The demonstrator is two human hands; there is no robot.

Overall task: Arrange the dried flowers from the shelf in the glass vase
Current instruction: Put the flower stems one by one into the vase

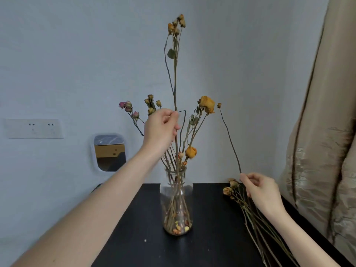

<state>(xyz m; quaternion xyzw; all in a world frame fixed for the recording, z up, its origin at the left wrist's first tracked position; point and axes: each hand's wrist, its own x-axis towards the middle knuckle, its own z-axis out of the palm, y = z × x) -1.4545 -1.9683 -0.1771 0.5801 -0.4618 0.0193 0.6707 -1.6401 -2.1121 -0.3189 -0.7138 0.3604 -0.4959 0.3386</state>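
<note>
A clear glass vase (176, 201) stands on the black shelf top (212, 237) and holds several dried flower stems, with fallen petals at its bottom. My left hand (160, 128) pinches a tall stem (175, 78) with yellow-brown buds at its top; its lower end runs down into the vase. My right hand (260, 191) pinches the lower end of a thin single stem (229, 137) with one small bud, held upright to the right of the vase. Beneath that hand, a bundle of dried flowers (250, 214) lies on the shelf.
A beige curtain (323, 132) hangs at the right edge. On the grey wall behind are a socket plate (33, 128) and a small rounded mirror (108, 152). Two tiny crumbs lie on the shelf in front of the vase.
</note>
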